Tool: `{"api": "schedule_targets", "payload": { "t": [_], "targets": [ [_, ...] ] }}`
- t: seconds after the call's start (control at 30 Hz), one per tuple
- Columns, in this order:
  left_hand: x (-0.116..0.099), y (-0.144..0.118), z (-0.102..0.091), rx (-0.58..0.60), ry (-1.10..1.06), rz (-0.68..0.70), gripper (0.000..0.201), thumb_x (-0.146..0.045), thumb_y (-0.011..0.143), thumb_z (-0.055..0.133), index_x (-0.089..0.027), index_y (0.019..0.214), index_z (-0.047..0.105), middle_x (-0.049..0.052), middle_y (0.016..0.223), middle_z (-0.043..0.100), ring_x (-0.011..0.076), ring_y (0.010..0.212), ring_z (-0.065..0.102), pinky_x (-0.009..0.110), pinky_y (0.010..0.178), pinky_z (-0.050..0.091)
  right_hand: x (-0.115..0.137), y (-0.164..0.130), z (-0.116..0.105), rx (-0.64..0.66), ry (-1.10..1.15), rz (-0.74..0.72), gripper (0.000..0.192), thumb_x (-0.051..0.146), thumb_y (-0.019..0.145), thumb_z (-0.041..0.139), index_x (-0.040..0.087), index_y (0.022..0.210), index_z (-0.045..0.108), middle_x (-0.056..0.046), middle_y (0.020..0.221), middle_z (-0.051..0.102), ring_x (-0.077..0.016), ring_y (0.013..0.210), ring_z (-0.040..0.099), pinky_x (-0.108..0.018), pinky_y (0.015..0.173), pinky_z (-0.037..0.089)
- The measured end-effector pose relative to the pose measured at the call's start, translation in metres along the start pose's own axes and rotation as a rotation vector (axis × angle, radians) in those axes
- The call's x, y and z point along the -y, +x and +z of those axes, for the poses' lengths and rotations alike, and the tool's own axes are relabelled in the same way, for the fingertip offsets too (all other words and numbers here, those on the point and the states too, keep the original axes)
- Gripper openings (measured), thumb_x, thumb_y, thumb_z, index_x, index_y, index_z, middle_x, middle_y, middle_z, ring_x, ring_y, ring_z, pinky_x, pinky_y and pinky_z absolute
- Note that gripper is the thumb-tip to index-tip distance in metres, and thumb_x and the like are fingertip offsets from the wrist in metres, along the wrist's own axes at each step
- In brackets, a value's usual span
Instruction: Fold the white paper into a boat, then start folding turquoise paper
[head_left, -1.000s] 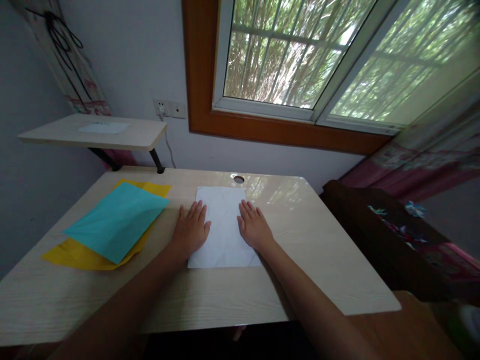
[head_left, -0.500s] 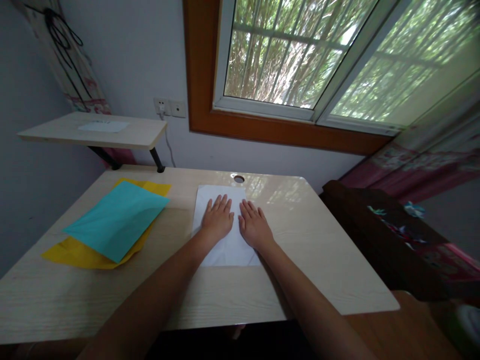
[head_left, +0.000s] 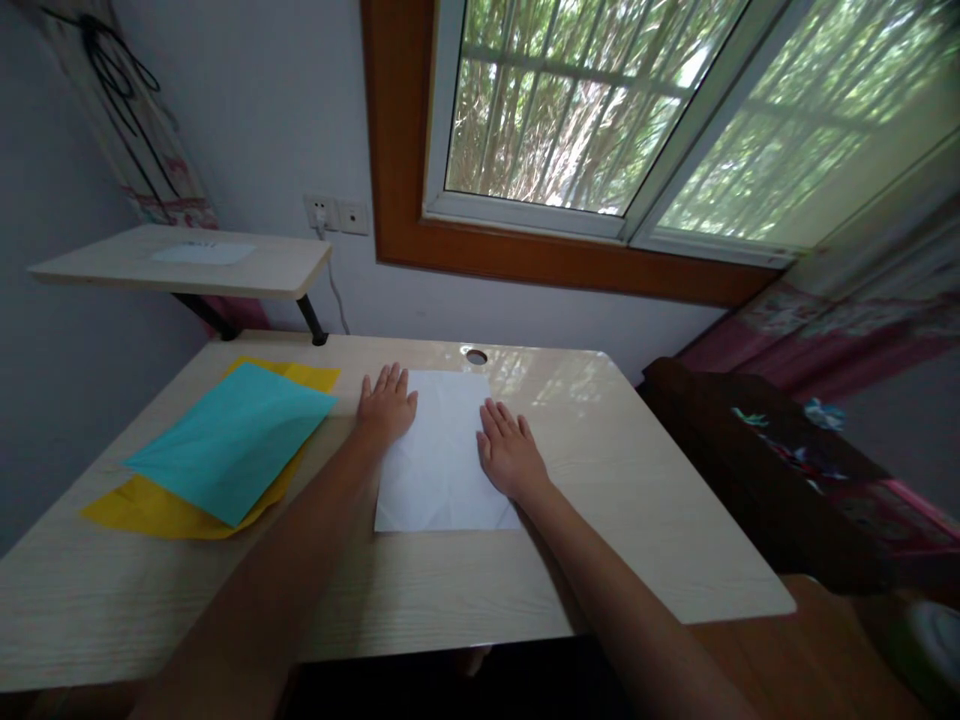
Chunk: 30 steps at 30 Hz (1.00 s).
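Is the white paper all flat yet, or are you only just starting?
Just starting. The white paper lies spread on the desk, faint creases showing, no fold made. In hand: left hand flat on its far left corner, right hand flat on its right edge. The teal sheet and yellow sheet lie untouched.

Dim daylight, window (head_left: pixel 570 110) glare, warped edges

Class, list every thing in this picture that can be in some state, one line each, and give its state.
White sheet: flat on the desk, creased, unfolded.
Left hand: open, palm down on the sheet's far left corner.
Right hand: open, palm down on the sheet's right edge.
Teal sheet: flat, lying on the yellow one.
Yellow sheet: flat, mostly covered.
Window: slid partly open.
Socket: plug in.
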<state>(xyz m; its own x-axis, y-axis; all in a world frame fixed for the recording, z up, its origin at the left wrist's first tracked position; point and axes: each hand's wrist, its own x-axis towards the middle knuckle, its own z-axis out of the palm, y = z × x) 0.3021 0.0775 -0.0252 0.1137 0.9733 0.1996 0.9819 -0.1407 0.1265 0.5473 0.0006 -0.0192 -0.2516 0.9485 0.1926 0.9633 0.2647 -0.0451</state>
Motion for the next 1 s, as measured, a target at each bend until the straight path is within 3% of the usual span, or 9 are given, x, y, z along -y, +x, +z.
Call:
{"api": "schedule_targets", "payload": {
  "t": [0.1,0.3,0.47,0.63,0.7,0.83,1.0],
  "targets": [
    [0.008,-0.010,-0.003,-0.019,0.025,0.011,0.059,-0.040,0.101,0.027,-0.016,0.154,0.035,0.011,0.164,0.027,0.0267,0.152,0.022,0.054,0.122,0.014,0.001,-0.003,0.000,-0.009,-0.004,-0.007,0.054,0.035,0.104,0.028,0.015,0.153,0.037,-0.010,0.162,0.030,-0.0270,0.151,0.027,-0.052,0.121,0.021],
    [0.008,-0.021,-0.006,-0.048,0.036,0.028,0.058,-0.039,0.101,0.029,-0.017,0.154,0.037,0.011,0.163,0.029,0.0275,0.152,0.023,0.054,0.122,0.015,0.006,0.004,-0.011,-0.059,-0.028,-0.048,0.045,0.031,0.101,0.036,0.013,0.138,0.055,-0.013,0.154,0.045,-0.0332,0.147,0.032,-0.056,0.120,0.018],
    [0.008,-0.020,-0.007,-0.054,0.039,0.032,0.058,-0.039,0.101,0.029,-0.015,0.153,0.038,0.012,0.162,0.030,0.0275,0.151,0.025,0.054,0.121,0.016,0.030,0.038,-0.015,-0.066,0.052,-0.140,0.050,0.027,0.102,0.032,0.009,0.147,0.046,-0.014,0.159,0.037,-0.0292,0.148,0.032,-0.048,0.121,0.023],
    [0.009,-0.021,-0.007,-0.064,0.041,0.039,0.058,-0.039,0.101,0.028,-0.014,0.152,0.038,0.012,0.162,0.032,0.0277,0.151,0.026,0.053,0.121,0.017,0.063,0.066,0.004,-0.005,0.136,-0.214,0.053,0.033,0.103,0.033,0.008,0.149,0.042,-0.016,0.161,0.031,-0.0277,0.149,0.031,-0.046,0.119,0.029],
    [0.009,-0.022,-0.007,-0.067,0.043,0.040,0.058,-0.039,0.101,0.028,-0.014,0.152,0.038,0.012,0.162,0.032,0.0275,0.151,0.026,0.053,0.121,0.016,0.068,0.070,0.012,0.000,0.133,-0.207,0.055,0.036,0.104,0.032,0.007,0.150,0.041,-0.017,0.160,0.033,-0.0271,0.150,0.030,-0.047,0.120,0.025],
    [0.008,-0.023,-0.007,-0.074,0.050,0.048,0.058,-0.040,0.102,0.027,-0.014,0.153,0.038,0.012,0.162,0.031,0.0271,0.151,0.025,0.052,0.122,0.015,0.061,0.072,0.020,-0.018,0.114,-0.169,0.060,0.043,0.104,0.031,0.009,0.152,0.036,-0.016,0.161,0.030,-0.0267,0.151,0.027,-0.047,0.122,0.022],
    [0.009,-0.021,-0.005,-0.060,0.070,0.030,0.058,-0.040,0.102,0.028,-0.015,0.153,0.037,0.011,0.163,0.029,0.0259,0.152,0.024,0.051,0.122,0.014,0.034,0.072,0.021,0.001,0.086,-0.108,0.062,0.045,0.104,0.030,0.009,0.154,0.034,-0.015,0.162,0.029,-0.0273,0.151,0.025,-0.048,0.123,0.019]
  ]
}}
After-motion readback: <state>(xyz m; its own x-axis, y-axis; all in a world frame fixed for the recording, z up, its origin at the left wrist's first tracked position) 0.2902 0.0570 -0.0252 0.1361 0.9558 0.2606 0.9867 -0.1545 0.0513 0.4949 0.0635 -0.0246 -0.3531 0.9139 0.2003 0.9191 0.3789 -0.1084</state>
